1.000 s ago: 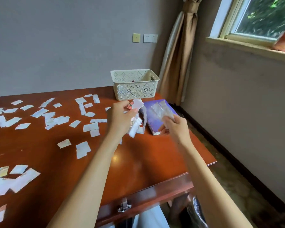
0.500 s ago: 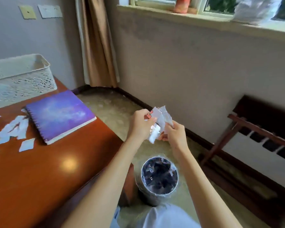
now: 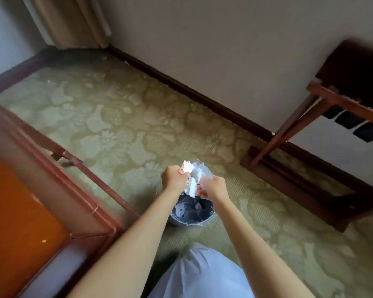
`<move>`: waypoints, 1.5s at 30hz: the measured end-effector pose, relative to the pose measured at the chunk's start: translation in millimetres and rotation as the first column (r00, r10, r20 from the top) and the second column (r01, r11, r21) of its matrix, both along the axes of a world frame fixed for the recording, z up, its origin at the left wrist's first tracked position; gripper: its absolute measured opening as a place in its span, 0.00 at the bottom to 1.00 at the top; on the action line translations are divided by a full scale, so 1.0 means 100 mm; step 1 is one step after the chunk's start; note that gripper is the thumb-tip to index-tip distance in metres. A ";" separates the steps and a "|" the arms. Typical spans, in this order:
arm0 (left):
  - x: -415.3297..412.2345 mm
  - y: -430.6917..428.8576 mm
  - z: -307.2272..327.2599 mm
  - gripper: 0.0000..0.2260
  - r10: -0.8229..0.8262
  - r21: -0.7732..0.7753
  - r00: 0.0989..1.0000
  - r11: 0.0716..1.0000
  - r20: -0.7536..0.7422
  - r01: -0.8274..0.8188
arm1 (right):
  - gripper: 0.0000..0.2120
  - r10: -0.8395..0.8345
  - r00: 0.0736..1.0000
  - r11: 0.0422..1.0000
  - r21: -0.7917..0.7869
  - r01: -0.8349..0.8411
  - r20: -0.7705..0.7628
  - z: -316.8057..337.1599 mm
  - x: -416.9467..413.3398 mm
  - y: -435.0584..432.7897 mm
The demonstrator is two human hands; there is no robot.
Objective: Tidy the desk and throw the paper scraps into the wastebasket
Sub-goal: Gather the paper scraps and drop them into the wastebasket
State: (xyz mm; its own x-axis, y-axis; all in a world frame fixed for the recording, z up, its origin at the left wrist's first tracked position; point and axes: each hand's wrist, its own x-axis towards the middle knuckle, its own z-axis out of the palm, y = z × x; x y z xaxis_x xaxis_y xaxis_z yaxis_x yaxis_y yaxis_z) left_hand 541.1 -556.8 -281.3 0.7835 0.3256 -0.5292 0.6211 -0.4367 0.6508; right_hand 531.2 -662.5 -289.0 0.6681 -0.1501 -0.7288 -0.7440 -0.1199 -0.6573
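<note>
Directly under the left hand [image 3: 174, 179] and right hand [image 3: 214, 188] sits the bin [image 3: 182, 221]; both clutch scraps [image 3: 194, 177]. Dump step, I'd say: next, just let go.

Left hand [image 3: 173, 179] and right hand [image 3: 213, 188] grip a wad of paper scraps [image 3: 194, 177] just above the wastebasket [image 3: 192, 218]; scraps lie inside it. Wastebasket stands on patterned carpet [image 3: 116, 117], near the desk [image 3: 19, 211] corner.
</note>
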 end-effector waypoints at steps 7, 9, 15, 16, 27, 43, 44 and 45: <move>0.00 -0.07 -0.87 0.11 0.156 -0.168 0.944 0.963 -0.290 -0.211 | 0.12 -0.009 0.964 1.000 0.006 0.011 -0.264 -0.88 0.06 -0.03; 0.01 -0.10 -1.04 0.04 0.211 -0.182 0.915 0.941 -0.344 -0.285 | 0.13 -0.012 0.952 1.000 0.006 0.015 -0.305 -1.07 0.04 -0.03; -0.03 -0.08 -1.40 0.13 0.325 -0.269 0.795 0.818 -0.512 -0.508 | 0.08 -0.052 0.921 0.998 -0.039 0.040 -0.386 -1.39 -0.02 0.00; -0.05 -0.08 -1.40 0.10 0.344 -0.282 0.786 0.797 -0.514 -0.534 | 0.07 -0.056 0.917 0.998 -0.037 0.045 -0.394 -1.39 -0.02 0.00; -0.22 -0.07 -0.75 0.19 0.376 -0.278 0.846 0.826 -0.377 -0.491 | 0.13 -0.013 0.963 0.995 -0.094 -0.013 -0.269 -0.89 -0.10 0.06; -1.20 0.79 2.63 0.10 0.051 0.205 0.702 0.939 0.710 -0.276 | 0.11 0.295 0.641 0.955 -0.239 -0.175 0.708 2.50 -0.68 1.08; -1.34 0.95 2.74 0.10 0.062 0.218 0.671 0.920 0.739 -0.325 | 0.10 0.310 0.598 0.950 -0.226 -0.214 0.739 2.63 -0.80 1.24; -1.50 1.12 2.83 0.09 0.079 0.228 0.647 0.898 0.759 -0.376 | 0.10 0.335 0.558 0.939 -0.223 -0.260 0.759 2.75 -0.94 1.41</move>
State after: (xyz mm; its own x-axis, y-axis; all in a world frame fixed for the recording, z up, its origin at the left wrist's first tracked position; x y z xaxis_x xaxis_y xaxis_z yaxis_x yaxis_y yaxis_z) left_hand 390.9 -444.7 1.9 0.7354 0.5830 0.3455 0.1340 -0.6249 0.7691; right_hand 437.4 -521.6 -13.8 0.9861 0.1358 0.0955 0.1342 -0.3138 -0.9400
